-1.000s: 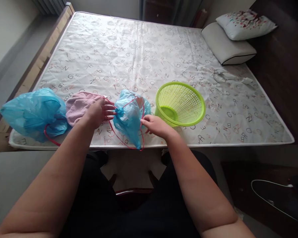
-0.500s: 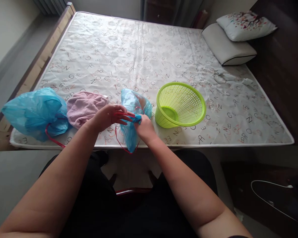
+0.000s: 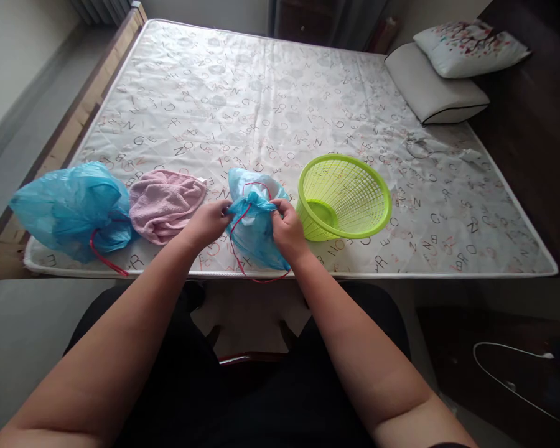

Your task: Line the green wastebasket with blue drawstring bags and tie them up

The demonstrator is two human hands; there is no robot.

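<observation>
While pinching the middle blue bag [image 3: 256,233] crosswise by its gathered top, with left hand [image 3: 210,220] and right hand [image 3: 289,230] closed, equally near; holding it between pink cloth [image 3: 165,202] and green basket [image 3: 354,193].

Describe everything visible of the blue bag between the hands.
The blue bag looks like thin, shiny, translucent plastic, crumpled. The left hand and right hand pinch its gathered top from either side. A thin red cord loops at the top and trails toward the near edge of the mattress. It rests between the pink cloth and the green basket; its contents are unclear.
</observation>
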